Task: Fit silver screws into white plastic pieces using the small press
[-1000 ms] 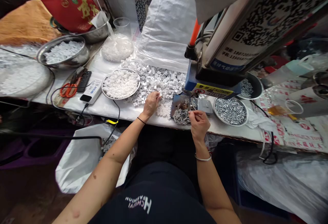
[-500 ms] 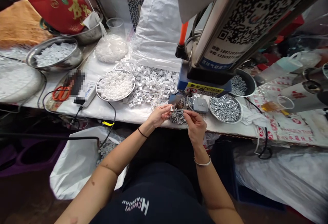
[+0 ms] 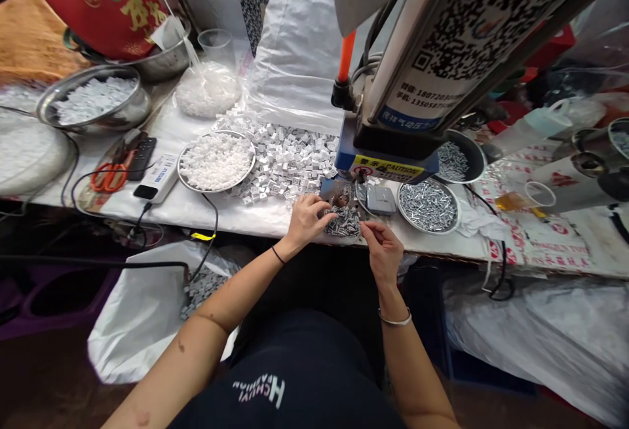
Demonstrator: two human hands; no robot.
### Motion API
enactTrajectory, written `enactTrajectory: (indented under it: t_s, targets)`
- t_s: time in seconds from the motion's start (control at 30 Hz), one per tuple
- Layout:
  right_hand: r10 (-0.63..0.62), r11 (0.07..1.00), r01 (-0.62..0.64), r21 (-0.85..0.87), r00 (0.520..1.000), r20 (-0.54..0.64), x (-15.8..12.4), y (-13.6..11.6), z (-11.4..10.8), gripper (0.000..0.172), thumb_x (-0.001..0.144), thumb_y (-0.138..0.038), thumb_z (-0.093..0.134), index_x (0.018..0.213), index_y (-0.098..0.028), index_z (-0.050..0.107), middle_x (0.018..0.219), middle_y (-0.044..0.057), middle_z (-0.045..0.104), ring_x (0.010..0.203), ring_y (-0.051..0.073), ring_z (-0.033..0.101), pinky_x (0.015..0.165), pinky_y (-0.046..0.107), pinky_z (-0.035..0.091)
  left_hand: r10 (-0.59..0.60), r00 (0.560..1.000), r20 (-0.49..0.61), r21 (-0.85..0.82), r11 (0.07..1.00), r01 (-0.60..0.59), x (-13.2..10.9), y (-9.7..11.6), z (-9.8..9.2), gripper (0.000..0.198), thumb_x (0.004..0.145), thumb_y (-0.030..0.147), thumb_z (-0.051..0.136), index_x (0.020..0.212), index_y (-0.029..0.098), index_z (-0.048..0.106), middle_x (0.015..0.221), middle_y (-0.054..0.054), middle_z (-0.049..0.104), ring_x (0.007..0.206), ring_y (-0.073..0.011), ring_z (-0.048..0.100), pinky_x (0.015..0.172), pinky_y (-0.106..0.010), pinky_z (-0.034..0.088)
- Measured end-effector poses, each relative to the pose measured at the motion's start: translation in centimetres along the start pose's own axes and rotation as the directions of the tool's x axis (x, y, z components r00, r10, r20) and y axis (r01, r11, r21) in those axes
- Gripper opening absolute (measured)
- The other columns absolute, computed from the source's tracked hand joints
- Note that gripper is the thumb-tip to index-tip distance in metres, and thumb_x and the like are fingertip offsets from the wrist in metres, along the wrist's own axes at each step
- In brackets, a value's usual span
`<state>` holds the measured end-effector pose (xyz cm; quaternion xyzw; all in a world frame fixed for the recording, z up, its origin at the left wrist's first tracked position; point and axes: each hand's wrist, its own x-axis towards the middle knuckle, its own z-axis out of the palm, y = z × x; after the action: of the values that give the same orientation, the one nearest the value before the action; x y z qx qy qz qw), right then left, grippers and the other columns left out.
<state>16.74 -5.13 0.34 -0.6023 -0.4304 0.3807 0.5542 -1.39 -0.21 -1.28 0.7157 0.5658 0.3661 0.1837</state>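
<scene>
My left hand (image 3: 307, 218) is at the table's front edge, fingers pinched at the small metal fixture (image 3: 339, 194) under the blue press (image 3: 388, 154); what it pinches is too small to name. My right hand (image 3: 381, 247) is just right of it, fingers pinched over a little heap of silver pins (image 3: 348, 221), holding something I cannot make out. A spread of white square plastic parts (image 3: 289, 157) lies behind my left hand. A round dish of white beads (image 3: 216, 160) stands to the left of that.
A dish of silver pins (image 3: 426, 205) and a dark bowl of pins (image 3: 455, 157) sit right of the press. Scissors (image 3: 109, 177), a power strip (image 3: 158, 179) and cables lie at left. A steel bowl (image 3: 93, 98), a red bag (image 3: 111, 3) and white sacks (image 3: 299, 42) stand behind.
My left hand left the pile of white parts, came toward my right hand with a small white piece, then moved forward to the fixture under the press. My right hand dropped slightly.
</scene>
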Motion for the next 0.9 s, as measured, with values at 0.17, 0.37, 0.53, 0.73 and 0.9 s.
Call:
enactTrajectory:
  t_s: [0.17,0.37,0.53,0.73,0.9]
  targets:
    - [0.005,1.000,-0.005,0.010,1.000,0.004,-0.1,0.4,0.1,0.019,0.070,-0.034,0.072,0.081,-0.019,0.068,0.078,0.001,0.070,0.074,0.016,0.066,0.076,0.031,0.053,-0.107,0.991,0.082,0.163,0.982,0.093,0.5,1.9,0.7,0.017,0.077,0.035,0.065,0.073,0.019,0.067,0.080,-0.005,0.059,0.082,-0.0204,0.052,0.078,-0.035,0.040]
    - [-0.008,1.000,0.008,0.016,1.000,-0.006,-0.1,0.0,0.3,0.018,0.071,-0.033,0.071,0.082,-0.019,0.068,0.081,0.002,0.071,0.076,0.017,0.067,0.078,0.031,0.053,-0.039,0.992,0.116,0.030,0.999,0.036,0.9,2.0,0.4,0.013,0.083,0.020,0.054,0.073,0.016,0.061,0.082,-0.007,0.060,0.082,-0.0190,0.052,0.078,-0.034,0.040]
    - [-0.041,0.999,0.042,-0.014,0.997,0.058,0.1,-0.9,1.5,0.021,0.074,-0.038,0.067,0.084,-0.020,0.068,0.085,0.003,0.071,0.081,0.018,0.066,0.080,0.032,0.053,-0.227,0.929,0.293,-0.625,0.690,0.366,-0.2,2.0,-0.1,0.015,0.082,0.030,0.056,0.080,0.015,0.057,0.071,-0.002,0.059,0.063,-0.0117,0.052,0.062,-0.026,0.042]
    - [-0.108,0.986,0.124,-0.108,0.983,0.149,0.8,-1.8,3.4,0.019,0.077,-0.038,0.063,0.083,-0.021,0.069,0.084,0.002,0.072,0.080,0.017,0.066,0.077,0.029,0.051,-0.282,0.875,0.394,-0.806,0.351,0.477,-0.5,2.5,0.0,0.027,0.071,0.037,0.069,0.076,0.012,0.059,0.065,0.000,0.058,0.056,-0.0070,0.049,0.056,-0.021,0.040]
    - [-0.085,0.979,0.117,-0.166,0.979,0.185,1.4,-2.0,3.4,0.019,0.077,-0.037,0.063,0.080,-0.020,0.069,0.077,0.001,0.071,0.071,0.015,0.063,0.068,0.025,0.048,-0.264,0.892,0.367,-0.820,0.360,0.444,-0.4,2.9,-0.2,0.027,0.071,0.037,0.069,0.075,0.012,0.060,0.063,0.001,0.057,0.056,-0.0068,0.048,0.056,-0.021,0.039]
